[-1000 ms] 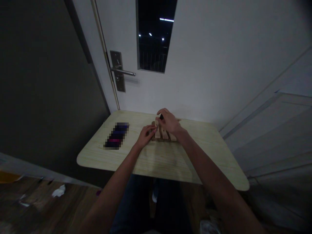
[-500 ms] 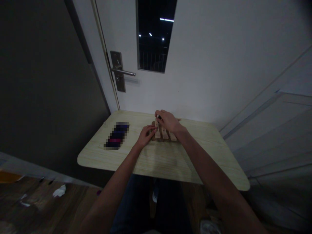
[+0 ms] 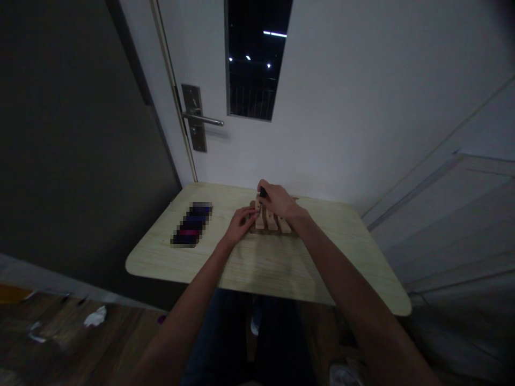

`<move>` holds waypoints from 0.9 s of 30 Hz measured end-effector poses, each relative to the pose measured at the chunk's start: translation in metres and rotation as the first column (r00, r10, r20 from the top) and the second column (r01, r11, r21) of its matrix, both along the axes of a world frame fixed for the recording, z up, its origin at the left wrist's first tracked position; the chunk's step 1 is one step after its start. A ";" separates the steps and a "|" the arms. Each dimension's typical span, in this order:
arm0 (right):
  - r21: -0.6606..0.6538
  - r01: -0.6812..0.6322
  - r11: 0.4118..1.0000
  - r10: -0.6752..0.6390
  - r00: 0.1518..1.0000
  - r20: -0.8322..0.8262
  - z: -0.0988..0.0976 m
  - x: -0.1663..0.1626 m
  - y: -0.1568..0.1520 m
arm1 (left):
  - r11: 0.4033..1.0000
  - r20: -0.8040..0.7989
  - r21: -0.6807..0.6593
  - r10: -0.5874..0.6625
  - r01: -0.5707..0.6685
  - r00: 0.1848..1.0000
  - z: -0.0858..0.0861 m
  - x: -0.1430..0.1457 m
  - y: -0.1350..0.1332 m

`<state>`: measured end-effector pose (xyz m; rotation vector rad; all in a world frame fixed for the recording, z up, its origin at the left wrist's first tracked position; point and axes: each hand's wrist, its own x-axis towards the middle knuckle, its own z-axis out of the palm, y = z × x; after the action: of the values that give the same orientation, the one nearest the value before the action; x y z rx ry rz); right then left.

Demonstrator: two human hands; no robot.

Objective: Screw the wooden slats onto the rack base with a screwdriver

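A small pale wooden rack [image 3: 272, 223] with upright slats stands near the far middle of a light wooden table [image 3: 265, 262]. My right hand [image 3: 278, 202] hovers over the rack's top, fingers closed round a small dark object [image 3: 263, 191] at the rack's left slat. My left hand [image 3: 239, 225] rests on the table against the rack's left end, fingers curled on it.
A dark flat object [image 3: 191, 223], blurred out, lies on the table's left part. A white door with a metal handle [image 3: 198, 119] and a dark window stands right behind the table. Scraps of white litter [image 3: 95, 316] lie on the wooden floor at left.
My right hand has lowered a little and shifted slightly left over the rack with the dark object. My left hand has stayed at the rack's left end.
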<state>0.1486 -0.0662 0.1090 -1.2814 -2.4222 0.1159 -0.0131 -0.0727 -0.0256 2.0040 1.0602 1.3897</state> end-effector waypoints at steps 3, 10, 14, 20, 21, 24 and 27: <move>0.014 0.058 0.998 -0.058 0.998 0.014 -0.003 -0.001 0.003 | 1.000 0.009 0.000 -0.003 0.003 1.000 0.001 0.001 -0.001; 0.001 0.087 0.996 -0.087 0.995 -0.048 -0.003 -0.004 0.004 | 1.000 0.008 -0.015 0.008 -0.008 1.000 0.004 0.001 -0.002; -0.028 0.036 0.999 -0.039 0.994 -0.102 0.002 -0.003 -0.001 | 1.000 0.004 -0.010 0.005 -0.005 1.000 0.002 0.001 -0.001; -0.012 -0.008 1.000 0.006 0.988 -0.155 0.000 -0.001 -0.001 | 1.000 0.022 0.010 0.008 -0.008 1.000 -0.001 0.000 0.001; -0.012 0.006 1.000 -0.008 0.986 -0.165 -0.001 -0.001 0.000 | 1.000 0.019 0.007 0.008 -0.008 1.000 -0.001 0.001 0.001; -0.011 0.081 0.997 -0.081 0.983 -0.164 -0.004 -0.002 0.002 | 1.000 0.010 -0.008 0.010 -0.010 1.000 0.000 0.001 0.000; 0.000 0.093 0.996 -0.092 0.983 -0.160 -0.005 -0.004 0.001 | 1.000 0.014 -0.016 0.008 -0.008 1.000 0.001 0.001 0.000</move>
<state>0.1449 -0.0650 0.1039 -1.3258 -2.2229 0.1764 -0.0124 -0.0732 -0.0244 1.9785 1.0705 1.3932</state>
